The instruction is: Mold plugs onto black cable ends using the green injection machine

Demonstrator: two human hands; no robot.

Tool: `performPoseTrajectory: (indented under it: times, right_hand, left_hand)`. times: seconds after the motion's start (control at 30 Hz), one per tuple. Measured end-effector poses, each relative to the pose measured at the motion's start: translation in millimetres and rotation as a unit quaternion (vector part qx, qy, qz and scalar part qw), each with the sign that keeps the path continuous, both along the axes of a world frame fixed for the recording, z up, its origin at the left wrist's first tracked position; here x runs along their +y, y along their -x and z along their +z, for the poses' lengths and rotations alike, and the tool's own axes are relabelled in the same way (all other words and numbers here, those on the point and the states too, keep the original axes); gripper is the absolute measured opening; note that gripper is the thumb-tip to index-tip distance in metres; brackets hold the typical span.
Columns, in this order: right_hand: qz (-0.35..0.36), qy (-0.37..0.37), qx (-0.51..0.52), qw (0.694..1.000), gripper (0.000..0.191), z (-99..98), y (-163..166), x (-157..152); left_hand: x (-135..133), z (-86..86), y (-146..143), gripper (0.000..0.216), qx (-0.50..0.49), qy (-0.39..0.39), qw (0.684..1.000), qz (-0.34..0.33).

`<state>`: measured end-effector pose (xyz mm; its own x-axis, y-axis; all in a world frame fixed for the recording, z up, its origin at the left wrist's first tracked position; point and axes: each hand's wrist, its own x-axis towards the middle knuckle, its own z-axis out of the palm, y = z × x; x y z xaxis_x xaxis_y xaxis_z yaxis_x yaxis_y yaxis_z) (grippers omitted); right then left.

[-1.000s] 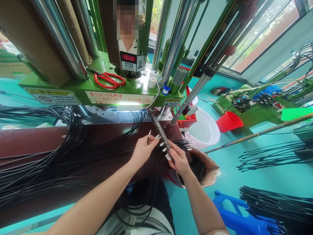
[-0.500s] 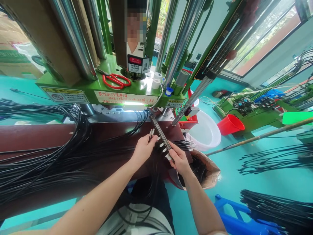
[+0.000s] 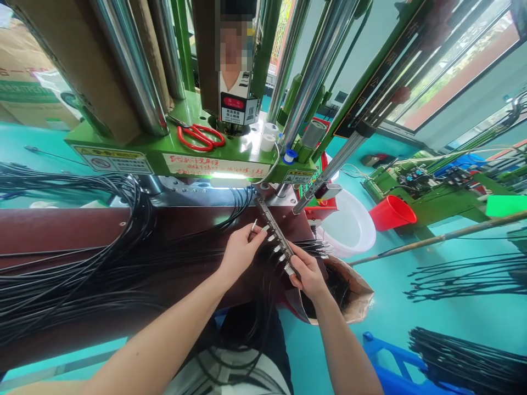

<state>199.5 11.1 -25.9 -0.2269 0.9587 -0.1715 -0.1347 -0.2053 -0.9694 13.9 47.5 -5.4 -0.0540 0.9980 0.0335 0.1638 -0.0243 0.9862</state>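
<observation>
Brown table (image 3: 61, 230) under green press (image 3: 185, 156): metal fixture bar (image 3: 275, 235) slants at its edge, right hand (image 3: 308, 275) clamped on the lower end, left hand (image 3: 239, 251) pinching a metal-tipped cable end (image 3: 252, 229) just beside it. Loose black cables (image 3: 82, 263) spread left; red scissors (image 3: 201, 137) on press.

Red scissors (image 3: 201, 137) on the green machine ledge (image 3: 158, 145), white basin (image 3: 354, 226) and red bucket (image 3: 393, 212) on the teal floor (image 3: 391, 307).

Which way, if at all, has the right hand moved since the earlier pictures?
No. The right hand still grips the near end of the metal bar, just as before; both shift together in the view.
</observation>
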Motion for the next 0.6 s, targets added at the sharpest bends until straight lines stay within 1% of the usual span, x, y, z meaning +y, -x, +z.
performPoseTrajectory:
  times: [0.1,0.23,0.3,0.47,0.53,0.6]
  right_hand:
    - [0.012,0.002,0.002,1.0,0.042,0.2,-0.9,0.9]
    - [0.018,-0.005,-0.014,1.0,0.044,2.4,0.3,1.0]
    - [0.021,-0.007,-0.028,0.999,0.044,3.4,1.7,0.6]
    - [0.044,-0.012,-0.064,0.997,0.047,3.9,2.8,-0.4]
    - [0.032,-0.016,-0.052,0.998,0.045,3.7,1.8,-0.6]
    - [0.02,-0.018,-0.029,0.999,0.043,3.2,0.2,-0.7]
  left_hand:
    - [1.7,-0.7,1.2,0.021,-0.014,0.018,1.0,-0.002]
    - [3.4,-4.4,3.7,0.027,-0.005,0.036,0.999,-0.03]
    - [3.3,-6.4,5.2,0.029,-0.008,0.039,0.999,-0.034]
    - [0.6,-6.2,7.1,0.03,-0.022,0.035,0.999,-0.031]
    - [0.1,-3.3,6.6,0.029,-0.034,0.026,0.999,-0.025]
    - [0.3,0.5,6.1,0.026,-0.076,0.04,0.996,0.004]
